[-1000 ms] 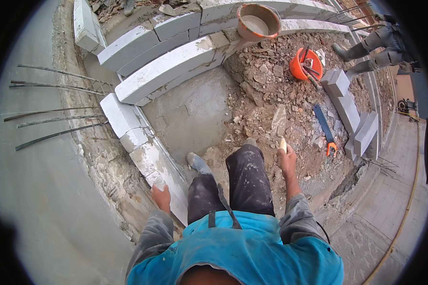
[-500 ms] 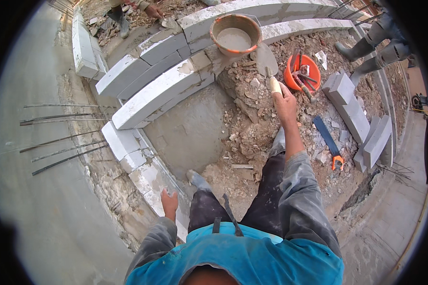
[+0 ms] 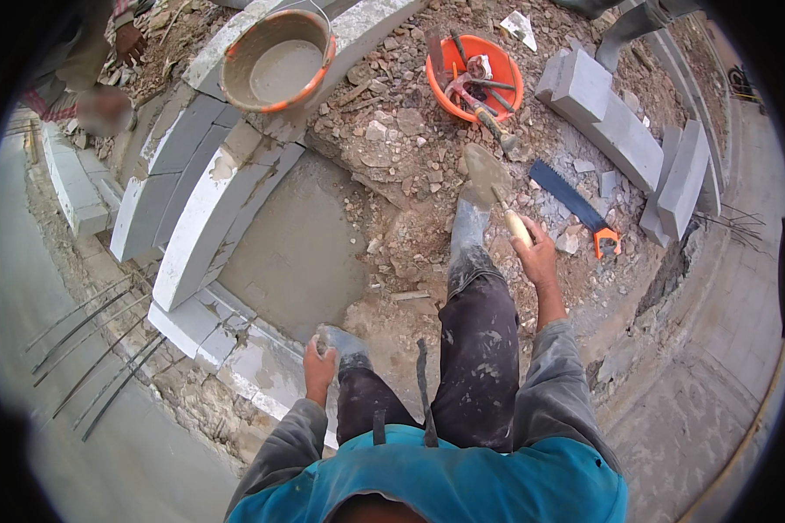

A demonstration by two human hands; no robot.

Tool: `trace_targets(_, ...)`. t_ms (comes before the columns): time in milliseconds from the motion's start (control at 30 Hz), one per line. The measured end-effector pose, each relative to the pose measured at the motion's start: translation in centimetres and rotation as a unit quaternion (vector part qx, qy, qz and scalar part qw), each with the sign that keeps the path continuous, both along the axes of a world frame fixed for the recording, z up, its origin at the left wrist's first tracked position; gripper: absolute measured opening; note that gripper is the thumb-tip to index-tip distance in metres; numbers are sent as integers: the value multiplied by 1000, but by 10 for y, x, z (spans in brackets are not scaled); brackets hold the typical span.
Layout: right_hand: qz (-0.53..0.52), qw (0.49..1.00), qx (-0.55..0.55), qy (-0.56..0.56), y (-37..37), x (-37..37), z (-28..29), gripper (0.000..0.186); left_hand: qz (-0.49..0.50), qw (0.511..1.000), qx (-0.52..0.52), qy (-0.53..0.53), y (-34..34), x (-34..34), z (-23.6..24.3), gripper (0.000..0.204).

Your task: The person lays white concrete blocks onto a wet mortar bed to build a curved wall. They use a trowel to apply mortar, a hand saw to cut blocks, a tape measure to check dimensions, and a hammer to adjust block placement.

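Note:
My right hand is closed round the pale wooden handle of a pointed trowel. Its blade, smeared with grey mortar, points away from me over the rubble, above my right boot. My left hand hangs low beside my left boot, near the white block wall. It looks empty, its thumb and fingers slightly parted. An orange-rimmed bucket of wet mortar stands on the block wall ahead. To its right an orange tub holds a hammer and other hand tools.
Curved rows of light blocks run along the left. A handsaw with an orange handle lies on the rubble, near stacked blocks. Steel bars stick out at left. Another person's hand is at upper left; someone's boots stand at upper right.
My right hand has drawn the trowel back toward me, away from the bucket and tub. My view has shifted, bringing the bucket and walls leftward. My left hand stays low by my left leg.

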State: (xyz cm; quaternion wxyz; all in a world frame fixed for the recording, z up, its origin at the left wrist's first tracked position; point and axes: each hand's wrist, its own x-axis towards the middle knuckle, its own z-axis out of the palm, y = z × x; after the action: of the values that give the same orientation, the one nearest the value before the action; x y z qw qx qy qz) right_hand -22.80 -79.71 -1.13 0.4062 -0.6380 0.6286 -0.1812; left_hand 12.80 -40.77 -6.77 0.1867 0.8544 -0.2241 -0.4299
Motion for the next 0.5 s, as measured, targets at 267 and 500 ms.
trace_targets(267,-141,987,53,47,-71,-81,-129,41,-76,997,6,8,-103,-17,-30,55)
trace_targets(500,109,955,-272,48,-185,56,-42,31,-72,995,-46,44,-183,-63,-58,50)
